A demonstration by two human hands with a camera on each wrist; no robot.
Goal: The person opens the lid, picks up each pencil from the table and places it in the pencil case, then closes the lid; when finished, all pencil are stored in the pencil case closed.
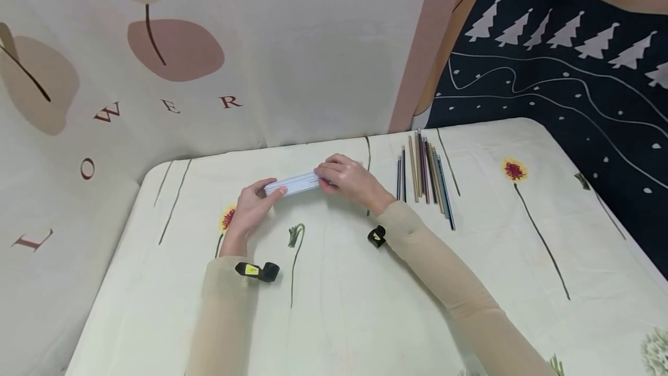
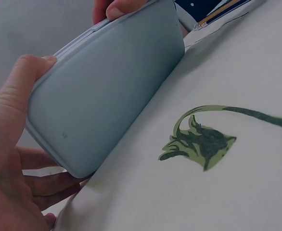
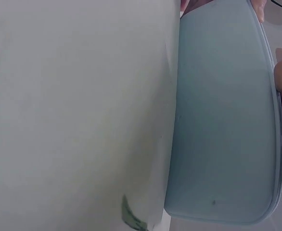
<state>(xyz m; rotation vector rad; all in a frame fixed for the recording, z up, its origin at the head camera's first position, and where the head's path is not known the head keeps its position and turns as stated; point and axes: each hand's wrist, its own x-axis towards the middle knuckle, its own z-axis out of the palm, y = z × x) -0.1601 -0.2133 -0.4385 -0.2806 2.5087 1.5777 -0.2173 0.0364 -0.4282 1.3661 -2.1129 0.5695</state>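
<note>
1. Head view: the pale blue case (image 1: 294, 184) is held over the middle of the tabletop (image 1: 339, 312), its long axis running left to right, the right end slightly farther from the person than the left.
2. The left hand (image 1: 253, 205) grips the left end, thumb along the near upper edge; the right hand (image 1: 349, 181) has its fingers curled on the right end, gripping it and covering part of it.
3. To the right, beyond the right hand, lies a bunch of pencils (image 1: 429, 173), roughly lengthwise to the person, with two dark pencils (image 1: 400, 176) just left of it. Nothing lies between the two forearms but the cloth's printed flower stem (image 1: 296, 260).
4. The left wrist view shows what the head view hides: the case's broad, smooth face, tilted on edge, with rounded corners. Whether its lower edge touches the cloth, I cannot tell.
5. The right wrist view shows that face too, with a raised rim and a small dark mark near a rounded end.
</note>
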